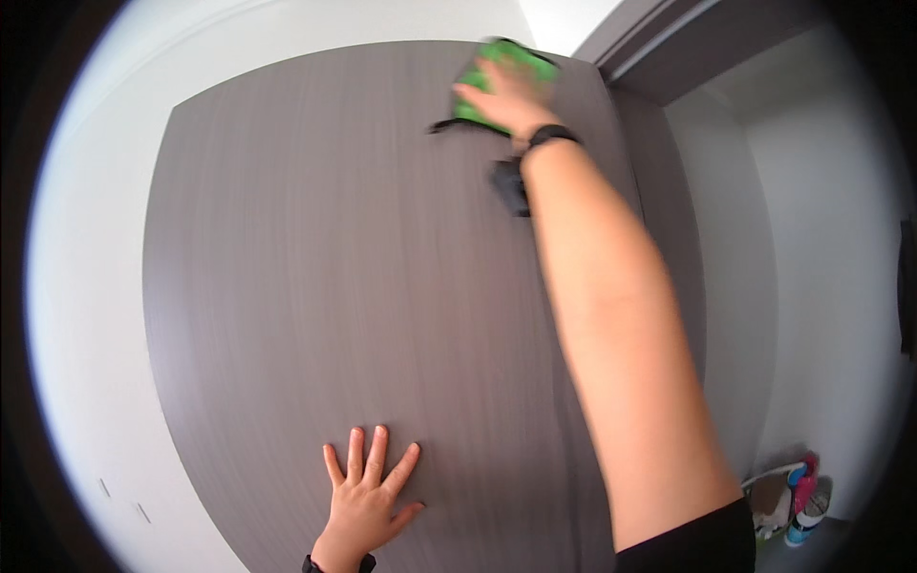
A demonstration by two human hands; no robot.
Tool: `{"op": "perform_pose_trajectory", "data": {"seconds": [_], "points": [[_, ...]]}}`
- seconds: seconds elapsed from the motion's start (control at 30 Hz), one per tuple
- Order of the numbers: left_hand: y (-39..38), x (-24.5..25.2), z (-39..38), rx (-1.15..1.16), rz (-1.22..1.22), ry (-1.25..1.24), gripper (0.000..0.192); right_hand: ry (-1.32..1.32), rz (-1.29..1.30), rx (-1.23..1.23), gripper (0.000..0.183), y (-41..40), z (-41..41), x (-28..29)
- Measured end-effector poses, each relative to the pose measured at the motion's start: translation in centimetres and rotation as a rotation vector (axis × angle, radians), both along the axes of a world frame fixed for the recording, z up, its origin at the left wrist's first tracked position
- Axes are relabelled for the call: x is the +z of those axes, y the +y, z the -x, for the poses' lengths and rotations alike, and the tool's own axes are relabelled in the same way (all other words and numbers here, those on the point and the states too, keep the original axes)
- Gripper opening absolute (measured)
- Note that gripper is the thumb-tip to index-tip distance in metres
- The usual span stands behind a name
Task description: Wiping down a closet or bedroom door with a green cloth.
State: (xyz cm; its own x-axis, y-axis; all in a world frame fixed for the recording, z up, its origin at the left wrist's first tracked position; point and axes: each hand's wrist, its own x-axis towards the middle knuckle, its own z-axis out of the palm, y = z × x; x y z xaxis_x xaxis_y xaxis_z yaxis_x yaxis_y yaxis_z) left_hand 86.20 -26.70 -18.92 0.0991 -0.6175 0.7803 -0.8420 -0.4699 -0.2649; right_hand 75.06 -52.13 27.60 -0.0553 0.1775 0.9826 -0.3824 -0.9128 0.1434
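A green cloth (469,107) with dark edging lies against the upper right of a grey-brown wood-grain door panel (344,272). My right hand (509,97), blurred, is spread over this cloth and holds it to the panel near its top edge. A black band circles that wrist. Lower down, my left hand (365,490) rests on the same panel with its fingers apart and nothing in it. Just below my right wrist is a small dark object (510,188), partly hidden behind the forearm; what it is cannot be told.
A frame (709,54) of similar colour runs across the upper right. Beyond it stands a pale wall (809,215). Several items, among them a blue-and-white container (806,523) and something pink (807,483), stand low at the right. A white wall (93,286) borders the panel's left.
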Motion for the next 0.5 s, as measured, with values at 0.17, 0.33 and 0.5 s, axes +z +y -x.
{"op": "perform_pose_trajectory", "data": {"seconds": [0.17,0.33,0.5], "points": [[-0.7,0.2,0.2,-0.016,0.000,-0.033,0.085,-0.109,-0.410,-0.096,0.118,-11.8,8.8,-0.8],[-0.2,-0.2,-0.3,-0.030,-0.007,-0.035,0.091,-0.113,-0.495,-0.151,0.098,-9.0,6.8,-2.8],[-0.5,-0.5,-0.5,-0.027,0.009,-0.007,0.094,0.088,0.068,-0.208,0.077,-0.4,-0.6,-6.4]]}}
